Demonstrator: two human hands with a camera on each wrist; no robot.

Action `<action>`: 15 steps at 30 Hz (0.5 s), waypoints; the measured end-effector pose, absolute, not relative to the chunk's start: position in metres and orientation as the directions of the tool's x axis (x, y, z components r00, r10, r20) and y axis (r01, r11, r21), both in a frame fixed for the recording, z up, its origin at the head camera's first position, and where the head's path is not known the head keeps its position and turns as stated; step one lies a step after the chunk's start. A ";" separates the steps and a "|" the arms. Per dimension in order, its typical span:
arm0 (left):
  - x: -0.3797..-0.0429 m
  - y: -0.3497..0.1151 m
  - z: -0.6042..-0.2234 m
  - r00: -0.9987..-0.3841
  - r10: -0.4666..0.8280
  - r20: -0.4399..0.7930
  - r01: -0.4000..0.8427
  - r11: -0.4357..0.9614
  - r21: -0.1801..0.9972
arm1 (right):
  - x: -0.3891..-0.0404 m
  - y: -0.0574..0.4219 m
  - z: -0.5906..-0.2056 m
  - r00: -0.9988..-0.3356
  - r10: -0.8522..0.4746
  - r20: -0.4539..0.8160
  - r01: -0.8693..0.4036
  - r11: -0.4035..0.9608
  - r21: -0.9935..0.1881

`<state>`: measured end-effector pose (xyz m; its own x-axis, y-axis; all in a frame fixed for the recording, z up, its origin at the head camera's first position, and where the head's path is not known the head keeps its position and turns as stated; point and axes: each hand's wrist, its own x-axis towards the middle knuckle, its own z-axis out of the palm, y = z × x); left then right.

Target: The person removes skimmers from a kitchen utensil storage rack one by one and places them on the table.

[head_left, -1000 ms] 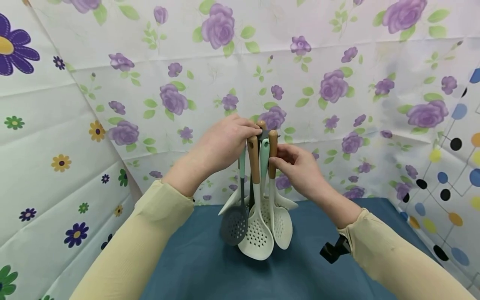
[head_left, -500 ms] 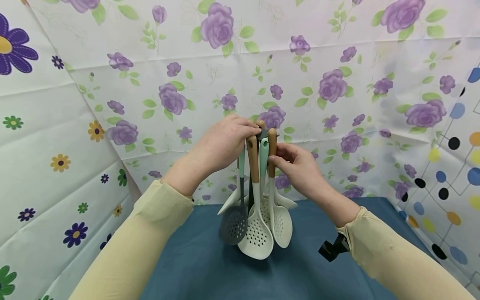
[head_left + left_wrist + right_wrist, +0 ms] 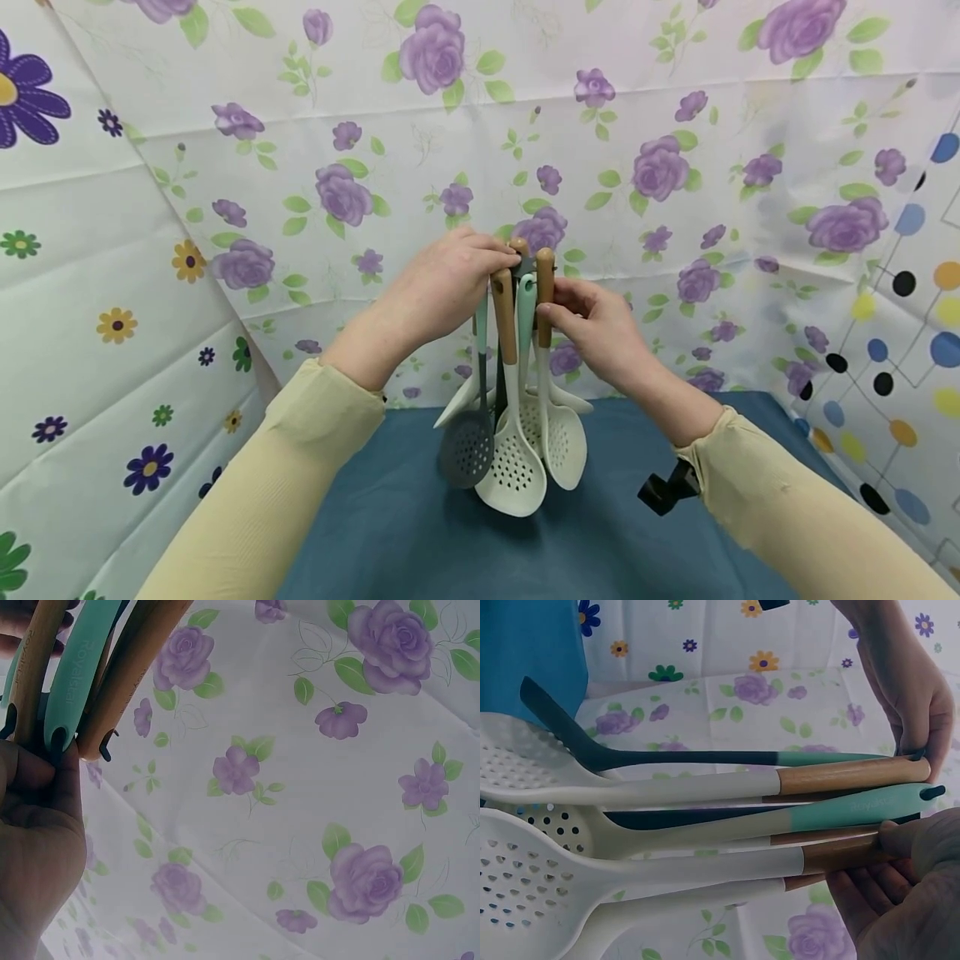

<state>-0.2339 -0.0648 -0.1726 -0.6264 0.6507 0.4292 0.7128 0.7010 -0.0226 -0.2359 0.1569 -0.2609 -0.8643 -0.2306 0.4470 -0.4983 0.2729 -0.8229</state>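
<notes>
In the head view several kitchen utensils hang in a cluster from the dark top of a utensil rack (image 3: 522, 265). My left hand (image 3: 453, 279) grips that top from the left, its fingers over it. My right hand (image 3: 600, 325) pinches the wooden handle of a white slotted spoon (image 3: 564, 450) between thumb and fingers; its holed bowl (image 3: 525, 889) shows large in the right wrist view. Beside it hang a white skimmer (image 3: 516, 475) with a wooden handle, a dark grey skimmer (image 3: 467, 450) and a mint-green handle (image 3: 527, 308). The left wrist view shows handle ends (image 3: 75, 682) above my left fingers.
Under the utensils lies a blue tablecloth (image 3: 360, 517). A flowered sheet (image 3: 300, 167) hangs close behind, with patterned sheets at left and right. More white utensils (image 3: 457, 404) hang at the back of the cluster. A black wrist mount (image 3: 667, 487) sits below my right cuff.
The white slotted spoon in my right hand has risen slightly against the other utensils. My left hand stays on the rack top. The whole view has shifted a little.
</notes>
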 end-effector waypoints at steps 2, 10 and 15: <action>-0.235 -0.066 -0.173 -0.625 0.650 0.432 0.713 0.701 -0.023 | -0.237 0.157 -0.261 -0.861 -0.233 0.452 -0.504 0.269 -0.821; -0.238 -0.069 -0.173 -0.619 0.656 0.432 0.715 0.698 -0.034 | -0.238 0.159 -0.261 -0.851 -0.221 0.477 -0.524 0.296 -0.798; -0.242 -0.072 -0.173 -0.615 0.660 0.431 0.719 0.694 -0.038 | -0.238 0.161 -0.261 -0.852 -0.214 0.478 -0.523 0.346 -0.779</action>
